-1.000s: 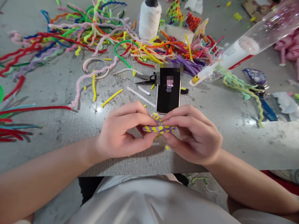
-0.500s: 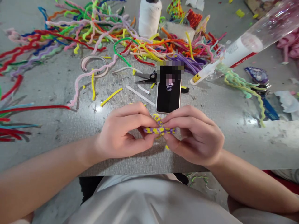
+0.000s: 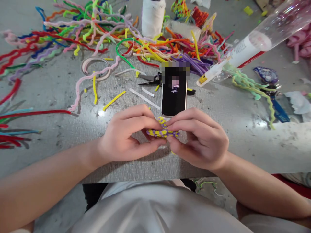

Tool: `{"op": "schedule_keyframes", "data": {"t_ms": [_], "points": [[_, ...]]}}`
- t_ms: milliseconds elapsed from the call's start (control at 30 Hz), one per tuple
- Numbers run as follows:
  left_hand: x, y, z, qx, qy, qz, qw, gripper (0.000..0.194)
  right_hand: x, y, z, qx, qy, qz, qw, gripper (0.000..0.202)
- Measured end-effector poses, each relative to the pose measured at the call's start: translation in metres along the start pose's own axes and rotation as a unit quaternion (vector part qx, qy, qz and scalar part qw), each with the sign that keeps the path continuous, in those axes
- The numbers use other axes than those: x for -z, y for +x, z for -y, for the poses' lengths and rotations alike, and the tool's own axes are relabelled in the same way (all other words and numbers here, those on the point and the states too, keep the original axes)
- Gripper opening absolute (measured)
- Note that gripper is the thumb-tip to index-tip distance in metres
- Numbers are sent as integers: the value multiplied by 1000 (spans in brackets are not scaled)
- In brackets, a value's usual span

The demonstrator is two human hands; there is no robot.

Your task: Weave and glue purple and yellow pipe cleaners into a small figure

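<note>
Fingertips of two hands, left hand (image 3: 131, 134) and right hand (image 3: 200, 139), thumbs and fingers nearly closed, both pinching one yellow-and-purple fuzzy piece (image 3: 157, 133). Position of piece: between the fingertips, one arm reaching under the left fingers, one towards the right thumb, a stub jutting up between the hands; whole piece just on the wearer's side of the phone (image 3: 173, 102). Round the phone, the landmark: scissors (image 3: 148, 80), one pair, black, blades apart, partly beneath it; white strips (image 3: 145, 98), two, at its left; longer yellow lengths (image 3: 114, 100), two, farther left; tape roll (image 3: 85, 68), one, beyond those lengths; purple stems (image 3: 194, 63), one bundle, beyond its upper right; white spool (image 3: 153, 19), one, beyond its far end; mixed coloured stems (image 3: 97, 32), many, too tangled to count, beyond and to its left.
</note>
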State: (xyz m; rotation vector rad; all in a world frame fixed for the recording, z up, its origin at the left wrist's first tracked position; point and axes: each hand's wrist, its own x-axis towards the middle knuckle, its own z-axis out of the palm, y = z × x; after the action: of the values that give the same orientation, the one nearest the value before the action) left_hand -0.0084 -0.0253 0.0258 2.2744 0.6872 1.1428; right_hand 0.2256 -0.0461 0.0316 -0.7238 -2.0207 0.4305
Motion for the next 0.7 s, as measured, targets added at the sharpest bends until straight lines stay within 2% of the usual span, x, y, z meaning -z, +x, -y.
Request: {"op": "schedule_keyframes", "data": {"t_ms": [367,700], "points": [[-3,1,-3,9,15,-2,1000,13,-1,-2,-1,-12,17,17,1000,17],[-6,-1,-3,25,-4,-11,1000,14,-5,-4,-4,-13,50,7,999,20]]}}
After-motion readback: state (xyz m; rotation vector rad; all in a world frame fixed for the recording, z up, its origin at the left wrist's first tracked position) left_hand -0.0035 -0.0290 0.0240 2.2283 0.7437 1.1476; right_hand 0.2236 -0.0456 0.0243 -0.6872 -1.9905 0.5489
